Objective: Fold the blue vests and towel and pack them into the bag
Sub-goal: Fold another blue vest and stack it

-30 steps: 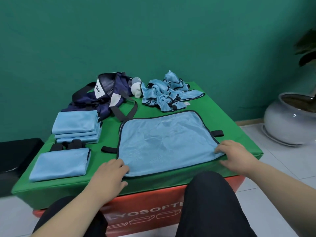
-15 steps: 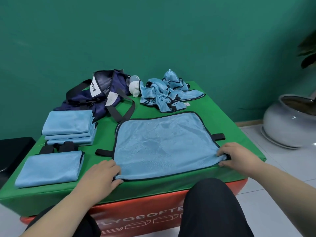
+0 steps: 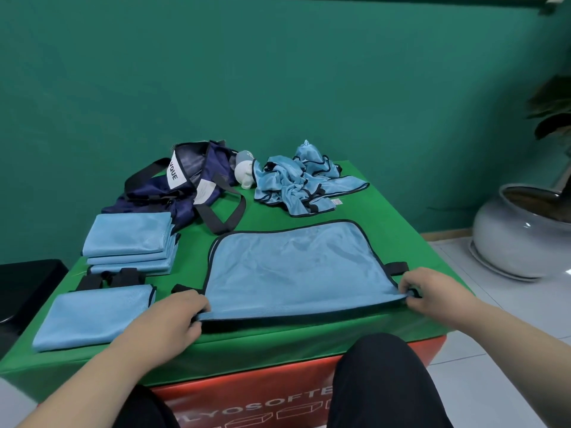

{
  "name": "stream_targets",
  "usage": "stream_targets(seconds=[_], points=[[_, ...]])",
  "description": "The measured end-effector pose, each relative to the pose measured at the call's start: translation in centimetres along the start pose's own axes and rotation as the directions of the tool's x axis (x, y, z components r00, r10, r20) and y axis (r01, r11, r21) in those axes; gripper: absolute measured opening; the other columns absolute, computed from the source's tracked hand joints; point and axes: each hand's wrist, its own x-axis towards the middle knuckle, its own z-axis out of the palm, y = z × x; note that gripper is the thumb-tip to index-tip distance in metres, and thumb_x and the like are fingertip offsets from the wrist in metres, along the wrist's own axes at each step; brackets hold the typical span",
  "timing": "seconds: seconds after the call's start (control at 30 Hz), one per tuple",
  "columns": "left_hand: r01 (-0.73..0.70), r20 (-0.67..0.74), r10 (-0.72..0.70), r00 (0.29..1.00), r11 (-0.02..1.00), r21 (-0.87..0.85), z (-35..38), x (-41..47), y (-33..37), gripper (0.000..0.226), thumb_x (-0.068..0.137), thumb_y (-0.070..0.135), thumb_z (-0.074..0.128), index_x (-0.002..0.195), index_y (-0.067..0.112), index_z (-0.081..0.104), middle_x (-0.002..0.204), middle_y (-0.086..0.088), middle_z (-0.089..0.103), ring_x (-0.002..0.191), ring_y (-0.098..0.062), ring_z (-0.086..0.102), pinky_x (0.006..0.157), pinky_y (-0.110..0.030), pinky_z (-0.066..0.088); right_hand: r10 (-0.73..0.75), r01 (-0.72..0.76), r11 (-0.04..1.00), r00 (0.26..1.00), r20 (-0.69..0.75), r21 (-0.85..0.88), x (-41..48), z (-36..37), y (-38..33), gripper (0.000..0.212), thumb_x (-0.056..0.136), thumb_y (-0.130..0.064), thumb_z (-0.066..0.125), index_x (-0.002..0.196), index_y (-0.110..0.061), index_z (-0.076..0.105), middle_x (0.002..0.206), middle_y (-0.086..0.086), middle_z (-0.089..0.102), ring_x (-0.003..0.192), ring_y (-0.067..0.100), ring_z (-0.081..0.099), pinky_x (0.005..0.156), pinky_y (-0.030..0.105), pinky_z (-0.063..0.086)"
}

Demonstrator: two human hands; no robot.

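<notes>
A smooth light-blue mesh vest (image 3: 293, 270), rounded and edged in dark piping, is being held flat on the green padded counter (image 3: 386, 217). Its near-left corner is being pinched by the left grip (image 3: 173, 319) and its near-right corner by the right grip (image 3: 432, 295), fingers curled on the hem. Left of the vest, folded blue rectangles (image 3: 129, 239) are being borne in a neat stack. Behind it, a crumpled heap (image 3: 302, 186) and a limp navy bag (image 3: 191, 183) are being supported.

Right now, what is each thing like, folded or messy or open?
Spread vest: flat, near edge slightly lifted.
Left hand: pinches its near left corner.
Right hand: pinches its near right corner.
Stacked vests: folded.
Single blue cloth: folded flat.
Vest pile: crumpled.
Bag: open, slumped.
</notes>
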Motion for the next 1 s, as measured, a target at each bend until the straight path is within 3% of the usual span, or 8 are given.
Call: stream_targets(seconds=[0.1, 0.3, 0.4, 0.5, 0.7, 0.83, 1.0], points=[[0.023, -0.003, -0.023, 1.000, 0.999, -0.038, -1.0, -0.9, -0.1, 0.015, 0.090, 0.024, 0.057, 0.099, 0.036, 0.056, 0.098, 0.018, 0.055, 0.087, 0.000, 0.053, 0.076, -0.017, 0.043, 0.042, -0.039, 0.996, 0.999, -0.034, 0.074, -0.9, -1.0, -0.6, 0.030, 0.078, -0.016, 0.070, 0.074, -0.040, 0.054, 0.087, -0.015, 0.061, 0.079, 0.006, 0.058, 0.070, 0.029, 0.050], [0.015, 0.002, -0.015, 1.000, 0.995, -0.094, -2.8, -3.1, -0.2, 0.018, 0.088, 0.023, 0.062, 0.087, 0.040, 0.055, 0.093, 0.018, 0.059, 0.092, 0.003, 0.053, 0.071, -0.014, 0.042, 0.064, -0.064, 0.990, 0.998, -0.001, 0.130, -2.6, -3.5, -1.6, 0.023, 0.077, -0.014, 0.069, 0.074, -0.034, 0.059, 0.081, -0.013, 0.065, 0.073, 0.017, 0.062, 0.062, 0.028, 0.047], [-0.024, -0.004, 0.024, 1.000, 0.993, -0.112, -3.6, -4.0, 0.3, 0.022, 0.087, 0.021, 0.062, 0.086, 0.041, 0.056, 0.108, 0.034, 0.051, 0.098, 0.006, 0.050, 0.070, -0.014, 0.042, 0.083, -0.086, 0.985, 0.996, 0.025, 0.150, -3.1, -4.5, -1.9, 0.018, 0.075, -0.015, 0.067, 0.073, -0.032, 0.059, 0.075, -0.011, 0.065, 0.065, 0.019, 0.061, 0.063, 0.036, 0.050], [-0.041, 0.006, 0.042, 0.999, 0.990, -0.138, -4.4, -4.4, 0.6, 0.023, 0.087, 0.018, 0.062, 0.088, 0.041, 0.059, 0.108, 0.041, 0.048, 0.096, 0.006, 0.052, 0.069, -0.014, 0.043, 0.113, -0.120, 0.977, 0.992, 0.051, 0.178, -3.0, -5.0, -2.1, 0.017, 0.074, -0.015, 0.063, 0.071, -0.032, 0.059, 0.066, -0.004, 0.065, 0.051, 0.014, 0.051, 0.051, 0.034, 0.046], [0.038, -0.011, -0.041, 0.999, 0.979, -0.201, -5.5, -2.0, 0.2, 0.027, 0.084, 0.012, 0.061, 0.086, 0.040, 0.060, 0.087, 0.027, 0.062, 0.069, 0.002, 0.058, 0.057, -0.017, 0.044, 0.163, -0.163, 0.965, 0.986, 0.018, 0.204, -0.4, -5.6, -2.5, 0.016, 0.076, -0.014, 0.062, 0.068, -0.028, 0.060, 0.060, -0.002, 0.064, 0.047, 0.013, 0.047, 0.049, 0.031, 0.040], [0.122, -0.056, -0.133, 0.990, 0.979, -0.166, -5.8, 1.8, -0.5, 0.025, 0.084, 0.017, 0.061, 0.092, 0.041, 0.057, 0.084, 0.017, 0.064, 0.074, -0.001, 0.059, 0.067, -0.023, 0.048, 0.194, -0.190, 0.960, 0.981, 0.001, 0.205, 2.9, -5.5, -2.8, 0.013, 0.079, -0.016, 0.063, 0.071, -0.027, 0.060, 0.061, -0.002, 0.063, 0.050, 0.015, 0.048, 0.051, 0.030, 0.041], [0.186, -0.038, -0.200, 0.979, 0.956, -0.226, -5.5, 7.3, -1.9, 0.024, 0.082, 0.012, 0.059, 0.085, 0.035, 0.057, 0.079, 0.008, 0.064, 0.058, -0.015, 0.063, 0.054, -0.031, 0.054, 0.223, -0.220, 0.958, 0.975, 0.007, 0.182, 7.7, -4.8, -2.6, 0.011, 0.079, -0.017, 0.060, 0.077, -0.027, 0.061, 0.067, -0.002, 0.066, 0.054, 0.015, 0.052, 0.050, 0.028, 0.041]])
